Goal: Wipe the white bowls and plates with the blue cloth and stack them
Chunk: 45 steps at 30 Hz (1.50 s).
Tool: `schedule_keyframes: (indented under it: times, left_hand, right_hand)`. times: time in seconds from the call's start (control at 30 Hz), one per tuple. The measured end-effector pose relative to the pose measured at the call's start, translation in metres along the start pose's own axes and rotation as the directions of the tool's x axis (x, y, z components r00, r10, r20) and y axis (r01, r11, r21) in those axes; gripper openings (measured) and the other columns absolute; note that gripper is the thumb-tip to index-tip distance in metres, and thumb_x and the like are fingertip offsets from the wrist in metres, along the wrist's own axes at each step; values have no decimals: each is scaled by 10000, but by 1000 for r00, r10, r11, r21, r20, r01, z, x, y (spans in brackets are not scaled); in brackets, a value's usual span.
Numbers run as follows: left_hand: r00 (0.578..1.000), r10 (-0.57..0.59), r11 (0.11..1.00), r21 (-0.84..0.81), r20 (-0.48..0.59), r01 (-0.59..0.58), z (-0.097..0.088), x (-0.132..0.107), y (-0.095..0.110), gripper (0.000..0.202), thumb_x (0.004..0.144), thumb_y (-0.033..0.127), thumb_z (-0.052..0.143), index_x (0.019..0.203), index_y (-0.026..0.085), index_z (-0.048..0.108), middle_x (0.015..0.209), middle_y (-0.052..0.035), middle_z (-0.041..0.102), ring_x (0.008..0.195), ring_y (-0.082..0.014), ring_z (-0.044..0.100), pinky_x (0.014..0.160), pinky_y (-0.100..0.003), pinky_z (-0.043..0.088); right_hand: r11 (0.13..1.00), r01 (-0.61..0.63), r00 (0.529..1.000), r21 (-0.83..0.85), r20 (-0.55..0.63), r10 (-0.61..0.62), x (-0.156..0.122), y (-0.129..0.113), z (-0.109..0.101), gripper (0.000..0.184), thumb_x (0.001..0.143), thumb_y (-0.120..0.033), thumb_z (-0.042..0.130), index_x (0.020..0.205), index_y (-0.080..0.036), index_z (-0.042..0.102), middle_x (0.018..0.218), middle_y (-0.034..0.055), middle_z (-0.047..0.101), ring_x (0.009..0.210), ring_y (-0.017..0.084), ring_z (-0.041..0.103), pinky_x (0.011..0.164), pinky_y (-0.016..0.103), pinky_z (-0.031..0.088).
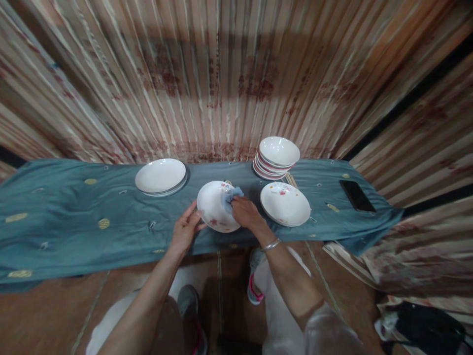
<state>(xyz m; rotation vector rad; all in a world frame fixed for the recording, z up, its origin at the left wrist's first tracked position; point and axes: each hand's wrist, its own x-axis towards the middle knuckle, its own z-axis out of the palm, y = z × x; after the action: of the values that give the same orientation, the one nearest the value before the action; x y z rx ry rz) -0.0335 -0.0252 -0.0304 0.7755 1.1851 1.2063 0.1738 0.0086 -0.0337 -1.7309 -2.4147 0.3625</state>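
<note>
My left hand grips the left rim of a white plate with red flowers, tilted up above a table under a blue-grey cloth. My right hand presses a small light-blue cloth against the plate's inner face, fingers closed on it. A bracelet sits on my right wrist.
A plain white plate stack lies at the back left. A stack of red-rimmed bowls stands at the back right, a flowered plate in front of it. A black phone lies near the right end. Striped curtains hang behind.
</note>
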Motion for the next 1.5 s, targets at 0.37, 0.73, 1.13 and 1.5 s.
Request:
schedule_keyframes:
  times: [0.37, 0.73, 1.13, 1.5]
  left_hand:
    - [997, 59, 997, 57, -50, -56, 6, 3, 0, 901, 510, 510, 900, 1305, 162, 656, 908, -68, 757, 842, -211, 687, 681, -301, 593]
    - [996, 81, 993, 86, -37, -78, 0, -1, -6, 842, 525, 570, 868, 1257, 190, 693, 1144, -115, 746, 931, -243, 705, 708, -289, 578]
    - [997, 71, 991, 110, -17, -69, 3, -8, -3, 865, 544, 590, 861, 1295, 204, 671, 1157, -84, 740, 1005, -259, 686, 790, -363, 611]
    - [999, 34, 992, 119, -15, -32, 0, -9, -1, 930, 520, 607, 866, 1320, 186, 651, 947, -45, 763, 917, -234, 696, 763, -340, 614]
  right_hand:
    - [922, 133, 975, 364, 122, -188, -24, 1, -14, 198, 839, -172, 651, 1015, -187, 739, 996, 44, 759, 953, 209, 690, 843, 292, 489]
    - [652, 147, 989, 744, -103, -105, 2, -54, 7, 528, 819, -149, 655, 1335, -203, 560, 1216, 66, 683, 1025, 198, 674, 945, 343, 528]
    - [930, 108, 941, 352, -339, 19, 36, -62, -3, 407, 974, -152, 403, 1354, -172, 547, 1414, 140, 491, 1273, 259, 524, 1102, 406, 444]
    - [954, -140, 910, 266, -344, 230, 47, -15, -4, 261, 959, -206, 504, 1181, -163, 635, 1153, 172, 657, 1063, 271, 626, 981, 364, 495]
